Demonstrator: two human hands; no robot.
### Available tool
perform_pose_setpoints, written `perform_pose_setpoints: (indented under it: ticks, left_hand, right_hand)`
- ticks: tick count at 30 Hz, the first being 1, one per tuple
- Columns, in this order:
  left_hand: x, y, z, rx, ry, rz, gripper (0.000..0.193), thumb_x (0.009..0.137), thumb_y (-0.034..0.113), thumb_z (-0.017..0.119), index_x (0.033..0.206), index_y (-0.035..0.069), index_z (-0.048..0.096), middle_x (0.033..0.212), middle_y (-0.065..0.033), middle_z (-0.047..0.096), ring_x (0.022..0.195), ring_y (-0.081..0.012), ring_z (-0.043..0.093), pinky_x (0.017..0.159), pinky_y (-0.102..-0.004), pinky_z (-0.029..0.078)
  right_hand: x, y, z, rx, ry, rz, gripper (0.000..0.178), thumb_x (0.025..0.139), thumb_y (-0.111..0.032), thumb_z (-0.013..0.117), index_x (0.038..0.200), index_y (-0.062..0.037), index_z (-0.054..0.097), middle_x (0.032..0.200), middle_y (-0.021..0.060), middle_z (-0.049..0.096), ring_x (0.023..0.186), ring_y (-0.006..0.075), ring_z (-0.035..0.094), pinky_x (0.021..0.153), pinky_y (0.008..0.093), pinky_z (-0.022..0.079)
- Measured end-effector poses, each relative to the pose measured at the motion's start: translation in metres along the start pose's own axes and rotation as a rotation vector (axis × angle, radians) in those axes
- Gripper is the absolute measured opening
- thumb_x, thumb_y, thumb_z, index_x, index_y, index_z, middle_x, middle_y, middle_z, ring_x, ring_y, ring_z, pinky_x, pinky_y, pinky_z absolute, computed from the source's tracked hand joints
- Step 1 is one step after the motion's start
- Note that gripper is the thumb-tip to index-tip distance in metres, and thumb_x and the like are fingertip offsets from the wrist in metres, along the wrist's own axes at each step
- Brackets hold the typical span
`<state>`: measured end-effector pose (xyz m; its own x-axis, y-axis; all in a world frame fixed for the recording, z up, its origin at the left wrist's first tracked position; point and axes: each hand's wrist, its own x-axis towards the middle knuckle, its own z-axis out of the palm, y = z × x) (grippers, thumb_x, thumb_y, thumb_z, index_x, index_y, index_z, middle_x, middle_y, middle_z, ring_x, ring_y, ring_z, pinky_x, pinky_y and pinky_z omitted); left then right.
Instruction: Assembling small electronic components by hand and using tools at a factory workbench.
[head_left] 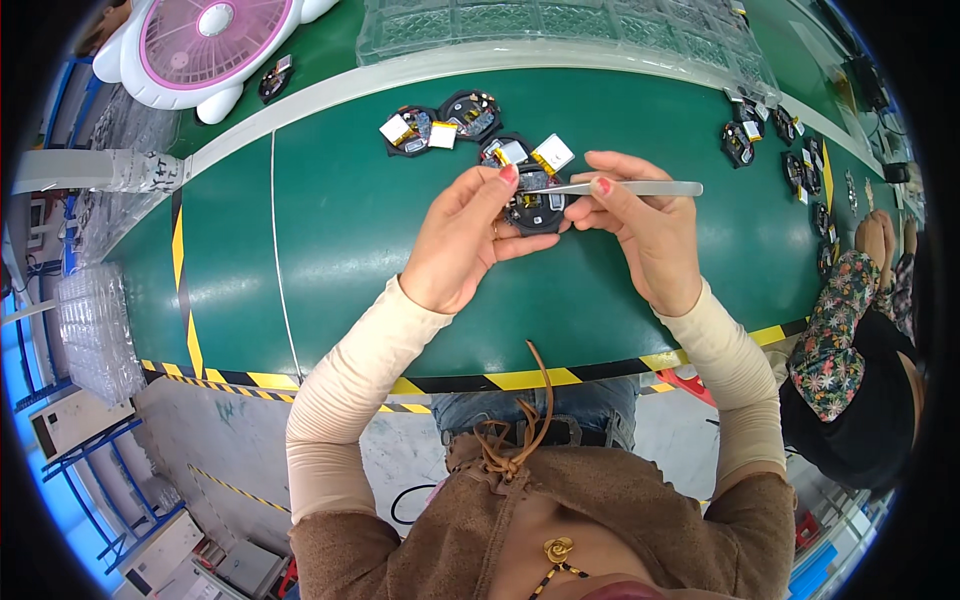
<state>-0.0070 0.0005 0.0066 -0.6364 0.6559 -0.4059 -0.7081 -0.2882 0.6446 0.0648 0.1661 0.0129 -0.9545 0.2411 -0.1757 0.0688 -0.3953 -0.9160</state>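
Observation:
Held above the green table, a round black electronic module (540, 218) sits in my left hand (468, 228), thumb on its upper edge and fingers beneath. My right hand (645, 225) pinches a pair of silver metal tweezers (655, 188), whose tips reach over the module's inner parts. The right fingertips are close to the module's right side. A white battery pouch with yellow tape (553, 154) shows just beyond it. Another black module (505, 150) lies right behind, partly hidden by the held one.
Two more modules with white pouches (470, 115) lie farther back, left of centre. Several modules (738, 145) are strewn along the right side. Clear plastic trays (560, 30) are stacked at the back. A pink-and-white fan (215, 50) stands far left. A co-worker's flowered sleeve (840, 340) is at right.

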Motion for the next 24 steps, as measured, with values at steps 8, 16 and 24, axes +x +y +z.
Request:
perform_pose_setpoints:
  ticks: [8, 16, 24]
  left_hand:
    - [0.003, -0.003, -0.005, 0.089, 0.097, 0.110, 0.013, 0.089, 0.007, 0.043, 0.097, -0.002, 0.048, 0.096, -0.0121, 0.057, 0.084, -0.0226, 0.062, 0.075, -0.0377, 0.054]
    - [-0.001, -0.008, -0.001, 0.102, 0.100, 0.116, 0.020, 0.088, 0.007, 0.047, 0.102, -0.003, 0.055, 0.091, -0.0085, 0.059, 0.078, -0.0164, 0.061, 0.070, -0.0308, 0.054]
    - [-0.001, -0.019, 0.002, 0.190, 0.181, 0.271, 0.018, 0.085, 0.009, 0.052, 0.097, -0.002, 0.057, 0.084, -0.0038, 0.060, 0.070, -0.0093, 0.058, 0.061, -0.0225, 0.051]
  right_hand:
    - [-0.006, -0.006, 0.001, -0.092, -0.329, 0.147, 0.025, 0.088, -0.013, 0.047, 0.108, 0.0024, 0.048, 0.066, 0.0121, 0.058, 0.040, 0.0131, 0.051, 0.035, 0.0203, 0.039]
    - [-0.011, 0.001, 0.007, -0.289, -0.459, 0.496, 0.023, 0.087, -0.016, 0.051, 0.096, 0.0032, 0.059, 0.059, 0.0047, 0.056, 0.037, 0.0066, 0.046, 0.033, 0.0184, 0.033]
    - [-0.015, 0.010, 0.017, -0.437, -0.349, 0.312, 0.019, 0.087, -0.017, 0.053, 0.091, -0.0010, 0.060, 0.059, 0.0015, 0.055, 0.037, 0.0035, 0.042, 0.034, 0.0168, 0.029]
